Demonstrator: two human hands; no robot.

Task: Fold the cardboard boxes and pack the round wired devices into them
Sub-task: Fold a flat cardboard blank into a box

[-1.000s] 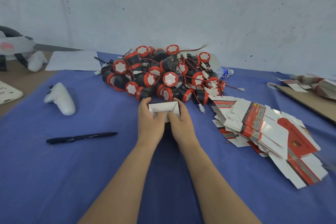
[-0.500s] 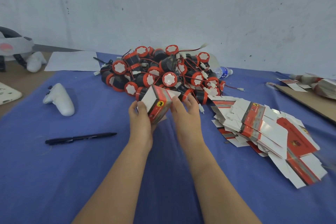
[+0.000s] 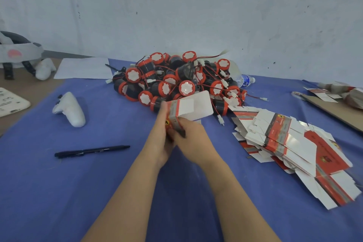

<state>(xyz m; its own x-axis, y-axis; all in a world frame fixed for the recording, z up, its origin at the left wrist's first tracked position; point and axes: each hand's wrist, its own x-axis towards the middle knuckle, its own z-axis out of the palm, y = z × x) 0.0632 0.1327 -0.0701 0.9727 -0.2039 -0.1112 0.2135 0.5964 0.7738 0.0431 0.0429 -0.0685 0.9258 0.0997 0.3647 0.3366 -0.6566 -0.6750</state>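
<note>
A small red and white cardboard box (image 3: 189, 109) is held above the blue cloth, tilted, with white flaps standing open toward the far right. My left hand (image 3: 160, 137) grips its near left side. My right hand (image 3: 193, 139) grips its lower near end, fingers curled round it. Just behind the box lies a heap of round black and red wired devices (image 3: 176, 80) with white faces and red leads. To the right a fanned stack of flat unfolded boxes (image 3: 290, 143) lies on the cloth.
A black pen (image 3: 91, 150) and a white controller (image 3: 71, 109) lie at the left on the blue cloth (image 3: 59, 192). A white sheet of paper (image 3: 83, 68) and a headset (image 3: 17, 53) are at the back left. A water bottle (image 3: 244, 80) lies behind the heap. A cardboard sheet (image 3: 334, 110) with more packs is at the right.
The box was pressed down on the cloth by both hands, then lifted and turned. Now it is tilted further, its open flaps pointing far right, and my right hand has moved under its near end.
</note>
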